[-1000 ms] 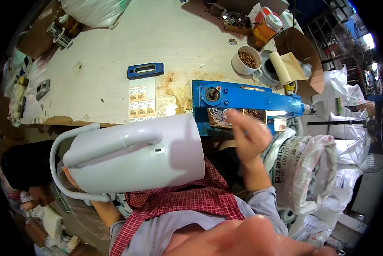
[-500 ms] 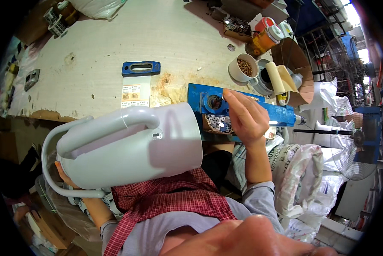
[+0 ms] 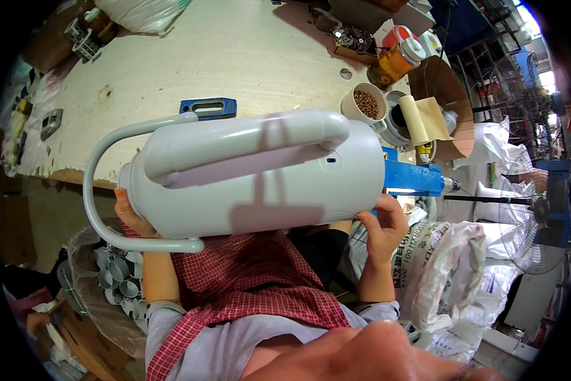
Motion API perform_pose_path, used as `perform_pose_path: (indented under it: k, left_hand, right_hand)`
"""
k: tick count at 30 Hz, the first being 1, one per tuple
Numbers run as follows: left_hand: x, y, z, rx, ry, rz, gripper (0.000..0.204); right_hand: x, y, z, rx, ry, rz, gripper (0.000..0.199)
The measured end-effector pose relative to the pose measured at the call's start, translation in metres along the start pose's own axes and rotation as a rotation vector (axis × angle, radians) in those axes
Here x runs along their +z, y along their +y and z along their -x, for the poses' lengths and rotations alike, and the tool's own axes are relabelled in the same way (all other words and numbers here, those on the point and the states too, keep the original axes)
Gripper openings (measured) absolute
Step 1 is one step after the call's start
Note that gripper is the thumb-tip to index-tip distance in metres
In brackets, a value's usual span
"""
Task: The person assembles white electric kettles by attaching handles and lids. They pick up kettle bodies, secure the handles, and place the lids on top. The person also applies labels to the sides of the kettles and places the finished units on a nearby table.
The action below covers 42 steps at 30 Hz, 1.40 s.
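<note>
A pale grey thermos flask casing (image 3: 253, 184) lies on its side across the front of me, its long grip uppermost and its curved carrying handle (image 3: 95, 168) at the left. My left hand (image 3: 131, 213) grips the narrow neck end, with part of the palm hidden behind it. At the wide right end, my right hand (image 3: 386, 223) pinches the lower rim; some fingers are hidden. Behind that end, a blue metal fixture (image 3: 415, 178) shows only in part, and the casing covers the rest of it.
On the table (image 3: 234, 57) lie a blue slotted block (image 3: 208, 108) and a cup of small brass-coloured parts (image 3: 365, 103). An orange jar (image 3: 396, 62) and a cardboard box (image 3: 447, 108) stand farther right. White sacks (image 3: 444, 273) and a bag of grey parts (image 3: 117, 279) flank me.
The casing has moved right and now covers much of the blue fixture. My right hand has come down from the fixture's top to the casing's rim; my left hand still holds the neck.
</note>
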<state>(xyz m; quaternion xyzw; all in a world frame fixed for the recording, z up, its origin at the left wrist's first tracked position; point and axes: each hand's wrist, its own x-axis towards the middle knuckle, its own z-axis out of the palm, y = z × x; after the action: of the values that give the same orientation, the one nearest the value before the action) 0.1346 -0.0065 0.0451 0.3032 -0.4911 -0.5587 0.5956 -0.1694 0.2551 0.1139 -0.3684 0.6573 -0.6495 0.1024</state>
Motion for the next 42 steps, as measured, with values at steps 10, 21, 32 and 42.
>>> perform_pose_path:
  k: [10,21,32,42]
  left_hand:
    - [-0.005,-0.027,0.000,-0.081,0.021,-0.105,0.057]
    - [-0.008,-0.027,0.002,0.011,0.063,-0.179,0.055]
    - [-0.016,-0.020,-0.004,-0.042,0.024,-0.280,0.058]
    - [-0.007,-0.018,-0.007,-0.098,0.040,-0.168,0.054]
  right_hand:
    - [-0.005,0.008,-0.004,0.022,-0.063,0.120,0.020]
    - [0.063,-0.041,-0.108,-0.246,-0.420,0.147,0.057]
    - [0.056,-0.040,-0.105,-0.089,-0.560,-0.066,0.038]
    - [0.052,-0.035,-0.105,-0.068,-0.586,-0.108,0.039]
